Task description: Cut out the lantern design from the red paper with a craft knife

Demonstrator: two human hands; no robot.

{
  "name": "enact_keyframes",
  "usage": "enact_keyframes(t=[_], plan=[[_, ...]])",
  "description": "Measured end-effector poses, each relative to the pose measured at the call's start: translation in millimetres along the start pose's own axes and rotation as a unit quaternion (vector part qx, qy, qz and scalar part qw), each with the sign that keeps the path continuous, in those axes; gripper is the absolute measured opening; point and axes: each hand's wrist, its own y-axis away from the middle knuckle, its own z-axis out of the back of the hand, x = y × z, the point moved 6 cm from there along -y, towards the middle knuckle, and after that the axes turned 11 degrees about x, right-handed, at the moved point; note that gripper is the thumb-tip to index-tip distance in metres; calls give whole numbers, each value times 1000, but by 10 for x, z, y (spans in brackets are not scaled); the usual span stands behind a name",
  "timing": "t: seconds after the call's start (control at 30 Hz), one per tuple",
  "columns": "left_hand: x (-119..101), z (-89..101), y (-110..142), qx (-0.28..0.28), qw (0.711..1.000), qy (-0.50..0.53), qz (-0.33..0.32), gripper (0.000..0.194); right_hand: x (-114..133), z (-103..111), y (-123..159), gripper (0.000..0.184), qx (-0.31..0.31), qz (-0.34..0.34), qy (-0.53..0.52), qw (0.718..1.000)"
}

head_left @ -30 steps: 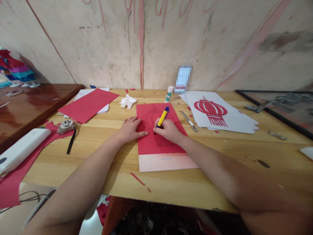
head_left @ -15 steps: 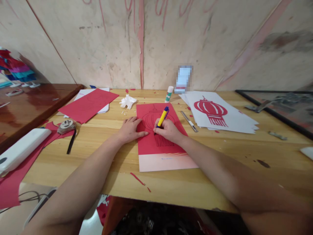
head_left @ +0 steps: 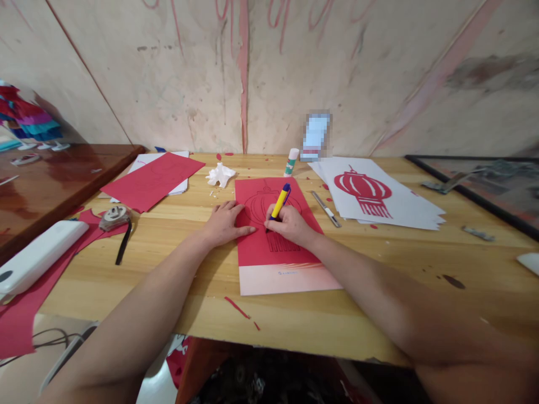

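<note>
A red paper sheet [head_left: 256, 252] with a drawn lantern outline lies on a pink board [head_left: 286, 280] in the middle of the wooden table [head_left: 379, 280]. My left hand [head_left: 225, 221] rests flat on the sheet's left edge, fingers spread, holding nothing. My right hand [head_left: 290, 224] grips a yellow and blue craft knife [head_left: 281, 201], its tip down on the lantern drawing.
To the right lie white sheets with a red lantern cut-out [head_left: 364, 191] and a slim metal knife [head_left: 325, 209]. A glue stick [head_left: 291, 161] and crumpled tissue [head_left: 220, 174] sit behind. More red paper [head_left: 151, 179], a tape measure [head_left: 113, 217] and a white device [head_left: 36, 255] lie left.
</note>
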Motion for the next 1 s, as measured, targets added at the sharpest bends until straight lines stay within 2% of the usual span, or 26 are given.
enact_keyframes(t=[0.5, 0.63, 0.77, 0.83, 1.0], plan=[[8, -8, -8, 3, 1000, -4, 3, 66, 10, -2, -1, 7, 10, -2, -1, 1000], [13, -11, -11, 1, 1000, -4, 2, 67, -13, -4, -3, 10, 18, -31, -64, 997], [24, -20, -10, 1, 1000, -5, -1, 67, -154, 107, -4, 18, -70, -92, -197, 974], [30, -22, -9, -2, 1000, -6, -2, 68, -201, 153, -4, 21, -108, -105, -230, 962], [39, -23, -6, -6, 1000, -9, -1, 70, -205, 162, -14, 21, -107, -102, -229, 962]])
